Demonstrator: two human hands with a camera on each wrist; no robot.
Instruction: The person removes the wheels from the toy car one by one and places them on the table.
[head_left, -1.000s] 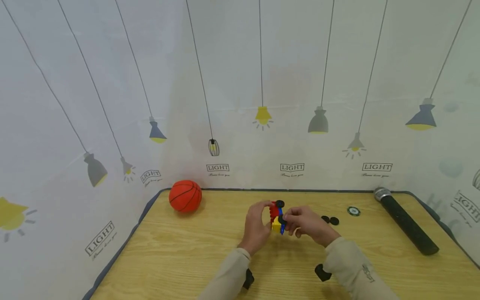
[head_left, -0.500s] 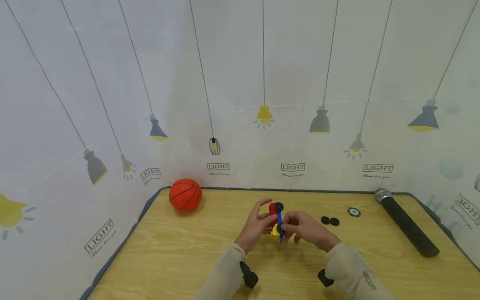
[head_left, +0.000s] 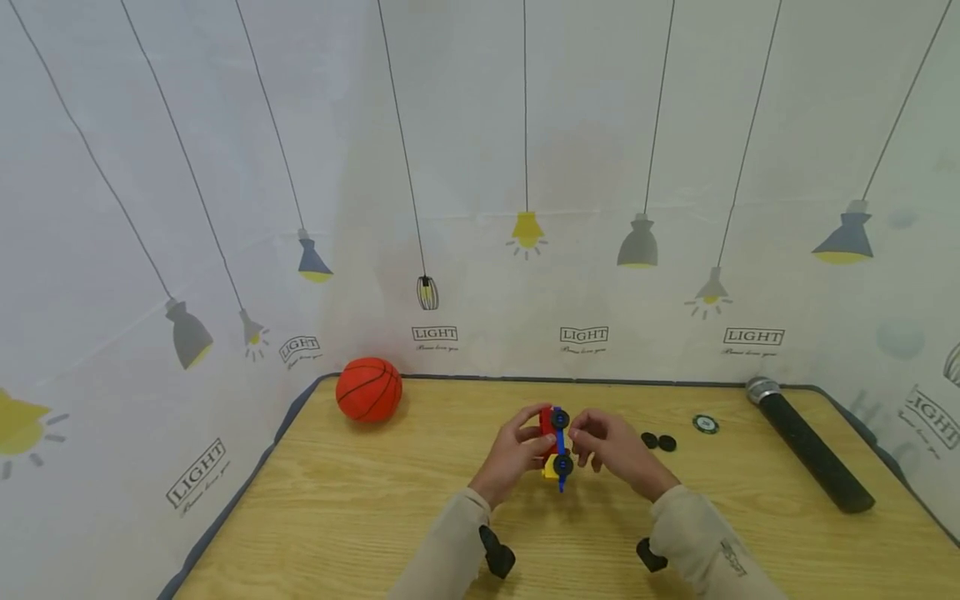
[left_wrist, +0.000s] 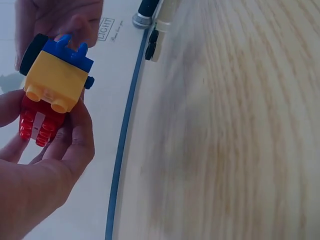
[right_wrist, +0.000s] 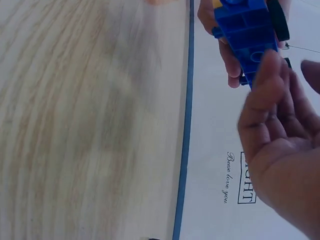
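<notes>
My left hand (head_left: 512, 454) grips a toy block car (head_left: 556, 446) above the table, its fingers and thumb around the red bricks (left_wrist: 42, 122). A yellow block (left_wrist: 56, 80) sits at the near end on a blue chassis (right_wrist: 245, 25). Two black wheels (head_left: 562, 465) are fitted along one side of the car; bare pegs (right_wrist: 217, 33) stick out on the other. My right hand (head_left: 617, 450) is beside the wheeled side, fingers loosely bent and holding nothing. In the right wrist view its fingertips overlap the chassis underside.
Two loose black wheels (head_left: 658, 442) lie on the wooden table (head_left: 337, 500) to the right. A poker chip (head_left: 706, 424) and a black microphone (head_left: 813, 450) are farther right. An orange-red toy basketball (head_left: 369, 390) sits at the back left, near the printed wall cover (head_left: 480, 250).
My right hand has let go of the near wheel and drawn slightly back. The car has turned in my left hand, so both wheels now face up toward the head camera.
</notes>
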